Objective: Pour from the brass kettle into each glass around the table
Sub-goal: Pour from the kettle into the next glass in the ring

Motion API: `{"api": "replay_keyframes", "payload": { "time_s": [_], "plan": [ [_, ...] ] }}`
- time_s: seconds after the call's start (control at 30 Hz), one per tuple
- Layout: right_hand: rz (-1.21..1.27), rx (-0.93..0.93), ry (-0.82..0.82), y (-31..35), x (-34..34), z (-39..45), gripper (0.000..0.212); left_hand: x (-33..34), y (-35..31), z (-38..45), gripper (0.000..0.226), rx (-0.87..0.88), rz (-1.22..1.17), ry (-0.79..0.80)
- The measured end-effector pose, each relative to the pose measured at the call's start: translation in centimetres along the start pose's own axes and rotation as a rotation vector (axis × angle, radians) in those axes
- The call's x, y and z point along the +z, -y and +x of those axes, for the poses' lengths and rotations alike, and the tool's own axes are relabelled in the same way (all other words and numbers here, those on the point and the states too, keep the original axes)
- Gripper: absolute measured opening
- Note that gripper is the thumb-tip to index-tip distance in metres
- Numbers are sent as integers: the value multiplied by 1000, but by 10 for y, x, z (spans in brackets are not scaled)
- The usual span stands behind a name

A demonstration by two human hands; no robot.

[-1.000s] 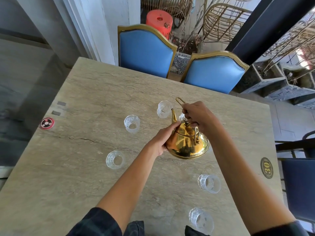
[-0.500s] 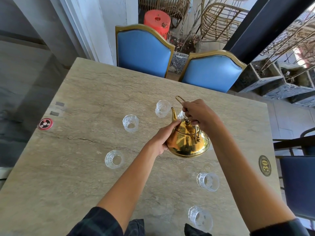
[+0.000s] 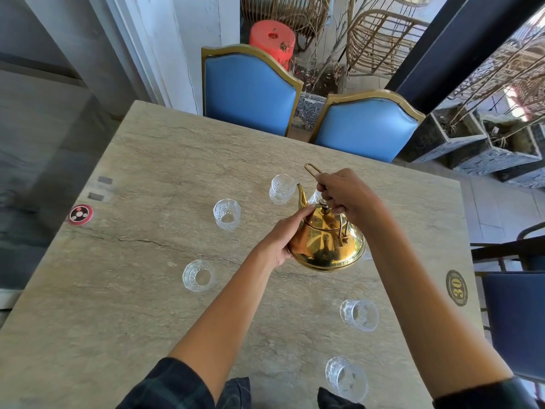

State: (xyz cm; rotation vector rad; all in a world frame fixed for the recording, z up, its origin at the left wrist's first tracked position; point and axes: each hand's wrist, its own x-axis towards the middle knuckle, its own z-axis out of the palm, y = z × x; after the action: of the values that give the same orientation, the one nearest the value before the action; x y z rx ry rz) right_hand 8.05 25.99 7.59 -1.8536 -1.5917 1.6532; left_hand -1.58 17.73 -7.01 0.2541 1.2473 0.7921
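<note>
Two hands on one brass kettle (image 3: 326, 242). Polished gold-coloured body, round and squat, mirror-bright enough to carry dark reflections; domed lid with a small knob; thin curved spout (image 3: 300, 196) pointing away from me toward the far glasses; wire bail handle (image 3: 312, 169) standing up behind my knuckles.

My right hand (image 3: 348, 196) sits above the lid, fingers curled round the handle and gripping it. My left hand (image 3: 284, 236) lies against the kettle's left flank, fingers fairly straight, index tip up at the lid's edge, steadying rather than clasping. The kettle is between and below both hands, over the middle of the marble table (image 3: 141, 305); whether its base touches the top I cannot tell.

Cut-pattern clear glasses ring it: one just beyond the spout (image 3: 281, 188), another partly hidden behind the spout and my right hand (image 3: 314, 197), one far left (image 3: 227, 214), one near left (image 3: 198, 275), one near right (image 3: 359, 314), one nearest me (image 3: 345, 378).

Writing: round dark badge (image 3: 456, 287) on the table's right edge reads "30". Red-and-black round disc (image 3: 80, 214) on the left edge, with no lettering I can read.

Two blue chairs (image 3: 250, 90) (image 3: 365, 128) at the far side.
</note>
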Motion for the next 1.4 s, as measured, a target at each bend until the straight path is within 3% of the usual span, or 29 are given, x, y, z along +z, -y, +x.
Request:
{"api": "replay_keyframes", "payload": {
  "time_s": [0.7, 1.03, 1.4],
  "plan": [
    [-27, -2, -6, 6, 3, -3, 31, -1, -5, -7, 66, 1, -30, -1],
    [-19, 2, -2, 5, 2, -3, 31, 2, -9, -16, 46, 10, -44, 20],
    [-26, 10, -3, 5, -3, -6, 32, 8, -9, -19, 45, 19, -24, 12]
  ]
}}
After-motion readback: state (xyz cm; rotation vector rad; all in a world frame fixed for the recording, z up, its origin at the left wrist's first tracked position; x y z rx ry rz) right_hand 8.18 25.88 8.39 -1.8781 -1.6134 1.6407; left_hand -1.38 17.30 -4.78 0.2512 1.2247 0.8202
